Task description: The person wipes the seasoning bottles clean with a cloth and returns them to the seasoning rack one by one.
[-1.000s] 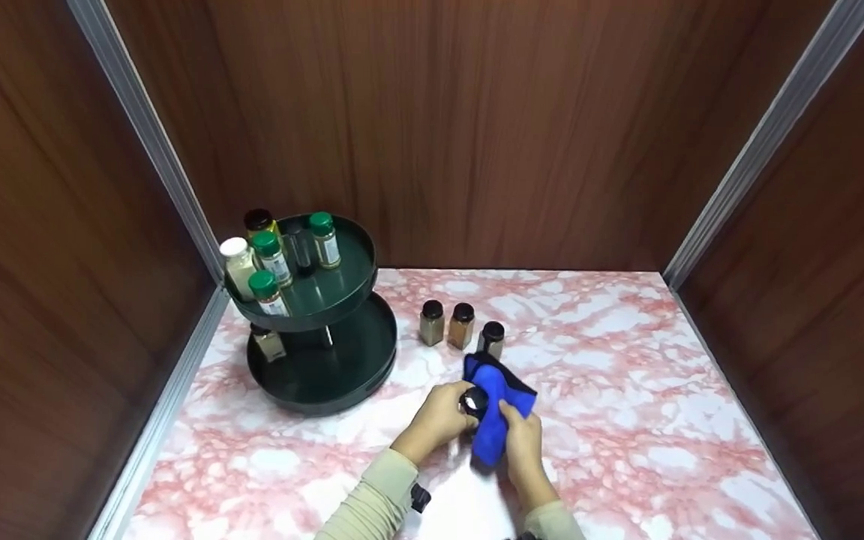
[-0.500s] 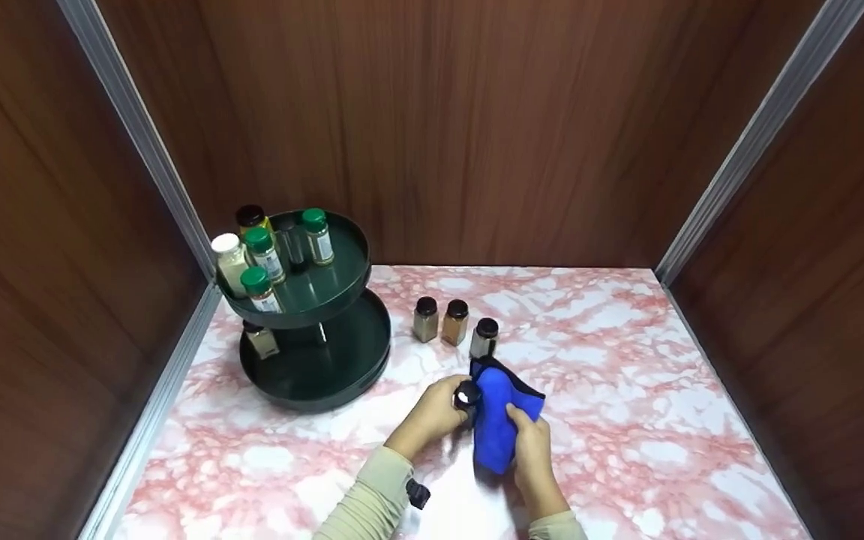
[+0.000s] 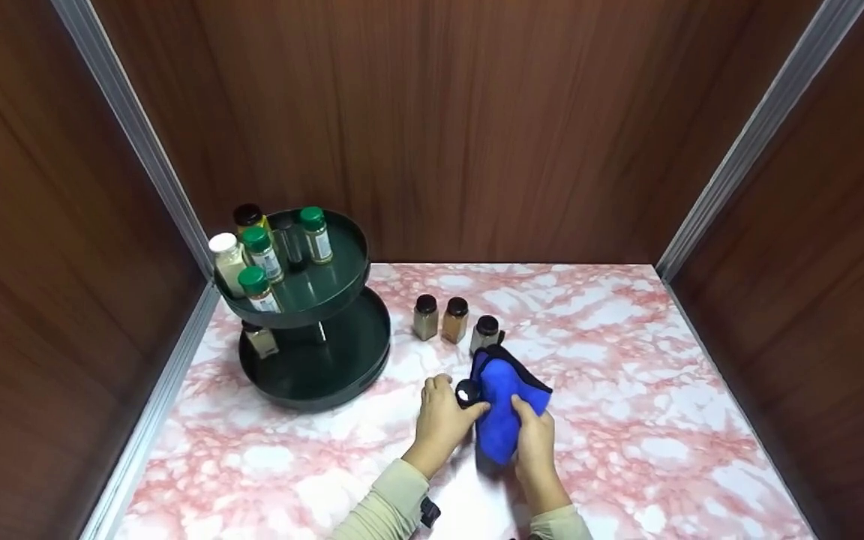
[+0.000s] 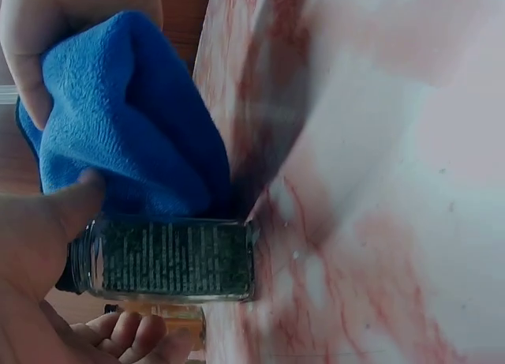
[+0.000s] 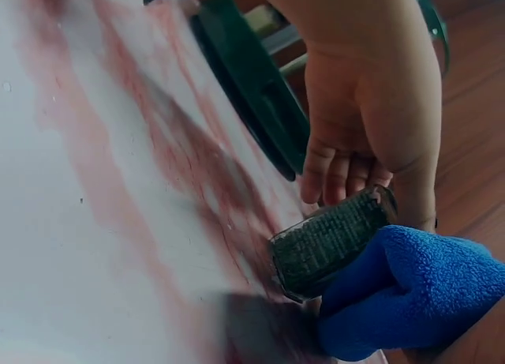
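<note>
A square-sided spice jar (image 4: 177, 257) with a black cap and printed text stands upright on the table, dark green flakes showing inside. My left hand (image 3: 443, 424) is beside it, fingers loosely spread on its far side and no longer wrapped round it. In the left wrist view the left thumb (image 4: 79, 206) reaches over near the cap and the blue cloth. The blue cloth (image 3: 499, 409), edged in black, is bunched in my right hand (image 3: 537, 442), which pinches it between thumb and fingers. In the right wrist view the cloth lies against the jar's side.
Three black-capped spice jars, brownish jar (image 3: 455, 321) among them, stand just beyond the hands. At left, a dark green two-tier turntable (image 3: 319, 375) bears several bottles up top, with a jar (image 3: 261, 341) below. Wood-grain panels (image 3: 402, 135) enclose the marbled table (image 3: 627, 450).
My left fingers have loosened from the jar and spread out, the thumb now extending toward the cloth. My right hand, with the cloth, has shifted slightly right.
</note>
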Available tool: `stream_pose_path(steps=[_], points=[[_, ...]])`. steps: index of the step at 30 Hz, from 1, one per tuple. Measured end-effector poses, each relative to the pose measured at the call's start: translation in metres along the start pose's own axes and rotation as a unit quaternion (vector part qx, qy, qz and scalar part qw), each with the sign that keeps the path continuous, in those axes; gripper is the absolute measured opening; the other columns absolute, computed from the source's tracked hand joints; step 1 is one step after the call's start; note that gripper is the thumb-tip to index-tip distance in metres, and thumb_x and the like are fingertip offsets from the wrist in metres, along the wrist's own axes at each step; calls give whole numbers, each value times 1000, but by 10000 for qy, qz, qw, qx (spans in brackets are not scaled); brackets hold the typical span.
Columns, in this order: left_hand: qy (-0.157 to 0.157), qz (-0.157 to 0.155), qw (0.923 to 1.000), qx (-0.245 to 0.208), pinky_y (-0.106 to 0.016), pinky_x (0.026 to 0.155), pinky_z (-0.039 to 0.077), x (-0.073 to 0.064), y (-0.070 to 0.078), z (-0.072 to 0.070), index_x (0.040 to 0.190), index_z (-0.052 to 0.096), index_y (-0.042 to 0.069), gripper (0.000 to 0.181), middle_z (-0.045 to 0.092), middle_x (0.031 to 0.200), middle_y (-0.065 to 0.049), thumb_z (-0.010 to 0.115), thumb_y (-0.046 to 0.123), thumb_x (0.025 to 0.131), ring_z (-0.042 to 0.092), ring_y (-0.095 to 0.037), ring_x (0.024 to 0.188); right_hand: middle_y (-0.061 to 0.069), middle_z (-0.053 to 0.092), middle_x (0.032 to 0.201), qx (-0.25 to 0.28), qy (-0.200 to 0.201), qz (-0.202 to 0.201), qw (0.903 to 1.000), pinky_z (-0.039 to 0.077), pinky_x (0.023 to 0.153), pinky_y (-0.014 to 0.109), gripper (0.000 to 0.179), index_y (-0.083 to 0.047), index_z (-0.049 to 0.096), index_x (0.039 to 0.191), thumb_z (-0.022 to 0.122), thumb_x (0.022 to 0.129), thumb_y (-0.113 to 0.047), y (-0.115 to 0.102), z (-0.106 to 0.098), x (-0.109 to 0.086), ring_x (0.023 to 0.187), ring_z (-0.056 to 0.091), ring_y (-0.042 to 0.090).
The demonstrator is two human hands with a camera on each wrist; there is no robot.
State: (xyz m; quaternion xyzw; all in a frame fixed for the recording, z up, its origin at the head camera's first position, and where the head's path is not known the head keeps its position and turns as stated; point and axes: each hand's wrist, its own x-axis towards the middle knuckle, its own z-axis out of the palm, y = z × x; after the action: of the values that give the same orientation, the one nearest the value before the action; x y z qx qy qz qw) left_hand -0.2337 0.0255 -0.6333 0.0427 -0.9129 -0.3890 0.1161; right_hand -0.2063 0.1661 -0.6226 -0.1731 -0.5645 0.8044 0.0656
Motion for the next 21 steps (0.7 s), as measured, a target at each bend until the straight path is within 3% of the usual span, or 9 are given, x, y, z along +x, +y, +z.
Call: stream_pose_path(steps=[5, 9, 12, 16, 21], points=[[-152, 117, 9998, -100, -44, 89, 52, -1, 0, -4, 108, 60, 2, 57, 60, 102, -10, 89, 36, 72, 62, -30, 99, 5, 76, 95, 49, -184, -118, 9997, 60, 81, 32, 30, 4, 61, 120, 60, 101, -18, -3, -1, -2, 86, 73, 17], [-344, 450, 9983, -127, -43, 87, 54, 3, -1, -11, 101, 63, 4, 43, 64, 95, -9, 87, 25, 71, 64, -30, 95, 5, 76, 96, 205, -505, -401, 9977, 60, 81, 33, 26, 3, 63, 119, 61, 99, -15, -8, 2, -4, 87, 73, 18], [-529, 711, 9960, -127, -42, 85, 54, 6, -3, -16, 98, 66, 5, 37, 66, 92, -7, 85, 20, 70, 66, -28, 93, 7, 76, 95, 294, -767, -559, 9951, 60, 79, 33, 25, 3, 65, 116, 62, 98, -14, -10, 6, -1, 85, 73, 19], [-738, 897, 9932, -113, -41, 85, 55, 11, -4, -21, 97, 69, 6, 35, 69, 92, -7, 83, 16, 67, 67, -28, 92, 7, 75, 92, 263, -883, -449, 9947, 60, 77, 33, 23, 1, 66, 114, 62, 99, -16, -5, 13, 9, 83, 72, 18], [-828, 918, 9923, -34, -41, 84, 55, 14, -5, -21, 98, 72, 6, 38, 72, 94, -9, 85, 12, 64, 68, -28, 91, 2, 74, 88, -493, -610, -153, 9968, 57, 77, 28, 19, 1, 69, 107, 63, 98, -14, 17, 15, 26, 81, 69, 13]])
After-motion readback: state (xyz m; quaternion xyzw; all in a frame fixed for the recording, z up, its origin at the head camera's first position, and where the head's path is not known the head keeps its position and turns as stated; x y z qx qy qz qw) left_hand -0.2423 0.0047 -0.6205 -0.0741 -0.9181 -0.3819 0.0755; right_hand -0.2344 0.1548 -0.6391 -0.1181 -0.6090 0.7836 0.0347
